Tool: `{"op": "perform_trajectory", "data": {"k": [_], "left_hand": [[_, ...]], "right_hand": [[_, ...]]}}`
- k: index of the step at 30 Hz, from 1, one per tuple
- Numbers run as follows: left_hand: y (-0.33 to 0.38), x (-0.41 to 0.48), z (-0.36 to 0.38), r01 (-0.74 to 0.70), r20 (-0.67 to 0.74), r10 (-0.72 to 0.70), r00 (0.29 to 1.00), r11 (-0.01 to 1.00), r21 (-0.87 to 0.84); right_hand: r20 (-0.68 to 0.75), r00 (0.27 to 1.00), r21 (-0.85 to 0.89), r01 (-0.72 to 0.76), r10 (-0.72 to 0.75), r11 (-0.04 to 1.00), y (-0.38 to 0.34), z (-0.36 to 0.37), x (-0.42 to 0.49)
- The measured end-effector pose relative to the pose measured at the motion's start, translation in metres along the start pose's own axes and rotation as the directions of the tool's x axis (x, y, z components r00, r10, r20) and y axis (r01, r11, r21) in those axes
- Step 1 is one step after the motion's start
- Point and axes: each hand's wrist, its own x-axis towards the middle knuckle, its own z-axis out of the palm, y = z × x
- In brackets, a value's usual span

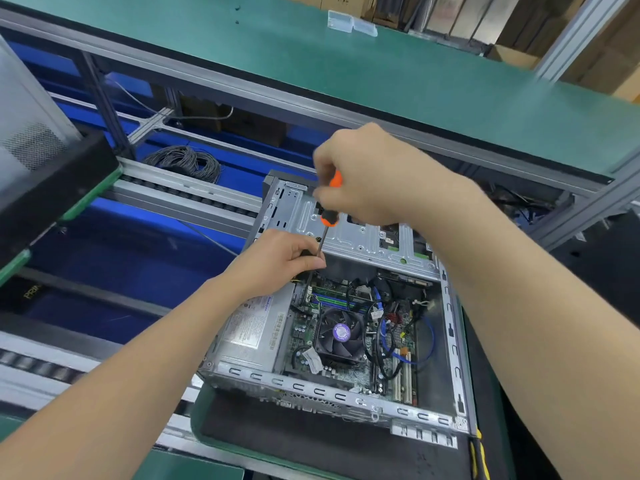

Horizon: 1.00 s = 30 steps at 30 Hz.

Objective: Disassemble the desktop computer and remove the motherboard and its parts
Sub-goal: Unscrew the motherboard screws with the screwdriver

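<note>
Gripping one screwdriver (328,216), two hands, right hand (363,174), left hand (277,261).

I see the screwdriver (327,218) with an orange and black handle. The computer case (360,237) is bare silver-grey metal. Inside it, the motherboard (349,375) is green, the fan (341,332) is black with a round purple sticker, and some cables (378,303) are blue. The mat (277,434) below is black with a green edge, and the shelf (381,74) above is teal.

A bare left forearm (138,358) and left hand (277,259) showed at lower left; a bare right forearm (519,289) and right hand (370,174) at right.
</note>
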Motion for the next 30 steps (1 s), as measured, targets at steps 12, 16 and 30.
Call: {"op": "perform_trajectory", "data": {"k": [12,16,30], "left_hand": [[-0.003,0.002,0.001,0.001,-0.002,-0.001,1.0,1.0,0.028],[-0.005,0.001,0.0,-0.019,-0.005,0.019,1.0,0.999,-0.026],[-0.002,0.0,-0.014,0.042,0.073,-0.044,0.996,0.999,0.03]], "right_hand": [[-0.171,0.982,0.582,0.032,0.083,0.812,0.015,0.052,-0.009],[-0.126,0.985,0.629,-0.012,0.118,0.777,0.019,0.07,-0.014],[-0.22,0.95,0.749,0.02,0.22,0.663,0.032,0.041,-0.019]]}}
